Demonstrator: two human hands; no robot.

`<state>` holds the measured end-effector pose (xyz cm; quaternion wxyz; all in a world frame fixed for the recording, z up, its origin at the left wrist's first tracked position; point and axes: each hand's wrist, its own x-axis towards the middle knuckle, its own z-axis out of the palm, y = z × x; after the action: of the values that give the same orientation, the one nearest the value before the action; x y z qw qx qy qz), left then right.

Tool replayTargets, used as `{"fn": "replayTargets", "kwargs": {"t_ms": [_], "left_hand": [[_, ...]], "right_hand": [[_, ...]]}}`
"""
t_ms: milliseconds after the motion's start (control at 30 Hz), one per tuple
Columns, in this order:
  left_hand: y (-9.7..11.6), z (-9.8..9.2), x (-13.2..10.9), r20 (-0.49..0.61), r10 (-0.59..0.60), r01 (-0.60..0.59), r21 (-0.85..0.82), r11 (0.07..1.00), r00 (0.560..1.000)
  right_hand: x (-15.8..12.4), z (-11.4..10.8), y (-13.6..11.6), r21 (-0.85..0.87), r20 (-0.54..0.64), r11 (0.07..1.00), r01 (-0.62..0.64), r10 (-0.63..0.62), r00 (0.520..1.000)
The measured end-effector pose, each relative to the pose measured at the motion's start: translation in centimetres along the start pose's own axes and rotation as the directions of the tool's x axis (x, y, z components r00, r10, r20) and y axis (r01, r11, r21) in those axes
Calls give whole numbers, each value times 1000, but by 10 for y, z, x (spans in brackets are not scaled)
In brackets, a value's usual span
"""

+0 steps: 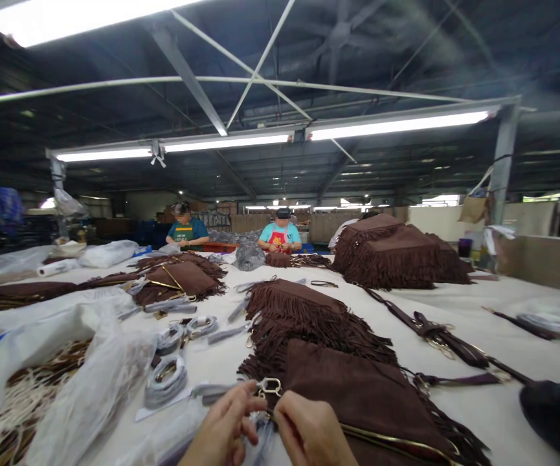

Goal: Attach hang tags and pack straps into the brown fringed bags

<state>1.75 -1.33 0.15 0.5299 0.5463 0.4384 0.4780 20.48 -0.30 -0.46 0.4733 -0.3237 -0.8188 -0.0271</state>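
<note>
A dark brown suede bag (347, 382) with fringe and a gold zipper lies in front of me. My right hand (311, 427) is at its left corner, fingers curled and pressed together; whatever they grip is hidden. My left hand (226, 424) is just to the left, fingers bent and apart, with nothing visible in them. Just beyond the fingertips lies a gold chain link (272, 386) at the bag's edge. A strap wrapped in grey plastic (209, 390) runs behind the left hand. Clear plastic shows between the two hands.
More fringed bags (294, 301) lie ahead, with a tall pile (391, 252) at back right. Coiled wrapped straps (166, 382) and a plastic sack (90, 388) of cords are left. Brown straps (430, 333) and a black object (559, 414) are right. Two co-workers (280, 238) (187, 230) face me.
</note>
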Motion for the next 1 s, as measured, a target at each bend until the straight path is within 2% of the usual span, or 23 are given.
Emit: {"fn": "replayTargets", "kwargs": {"t_ms": [67, 133, 200, 267, 333, 400, 500, 533, 600, 667, 700, 767, 833, 933, 1000], "left_hand": [[9, 19, 10, 36, -72, 77, -201, 977, 997], [14, 29, 18, 73, -78, 92, -210, 973, 994], [13, 34, 24, 132, -83, 96, -94, 991, 988], [7, 40, 27, 218, -81, 68, 64, 996, 973], [-3, 49, 29, 305, -65, 9, 180, 984, 950], [-11, 61, 29, 358, -38, -48, 227, 973, 933], [-10, 76, 30, 415, -15, -132, 323, 937, 910], [-6, 78, 31, 436, 10, -193, 378, 905, 900], [6, 81, 34, 472, 94, -359, 512, 780, 877], [18, 80, 40, 490, 167, -488, 657, 574, 856], [22, 79, 44, 495, 173, -514, 722, 463, 851], [26, 77, 54, 510, 126, -524, 809, 268, 851], [24, 76, 65, 534, 69, -538, 830, 145, 842], [21, 77, 79, 545, 56, -548, 834, 66, 837], [21, 79, 85, 508, 101, -515, 854, 72, 855]], "right_hand": [[1, -4, -4, -12, 69, 998, 67, -66, 995], [3, -16, -6, 51, 164, 999, 16, -24, 986], [7, -31, -6, 171, 197, 977, -129, 95, 976], [12, -43, -5, 295, 136, 923, -247, 215, 967], [15, -48, -3, 376, 40, 886, -272, 278, 960], [17, -46, -1, 411, -12, 878, -245, 274, 962], [19, -45, 3, 497, 8, 824, -272, 309, 951], [19, -48, 5, 567, 30, 761, -315, 363, 931], [21, -60, 13, 734, 89, 554, -394, 496, 863], [21, -78, 24, 853, 123, 346, -390, 594, 795], [20, -87, 31, 886, 115, 287, -365, 626, 771], [18, -102, 44, 912, 68, 261, -316, 664, 744], [14, -112, 54, 905, 37, 295, -307, 665, 746], [8, -122, 58, 834, 58, 401, -378, 618, 784], [5, -129, 55, 754, 166, 450, -478, 574, 802]]}}
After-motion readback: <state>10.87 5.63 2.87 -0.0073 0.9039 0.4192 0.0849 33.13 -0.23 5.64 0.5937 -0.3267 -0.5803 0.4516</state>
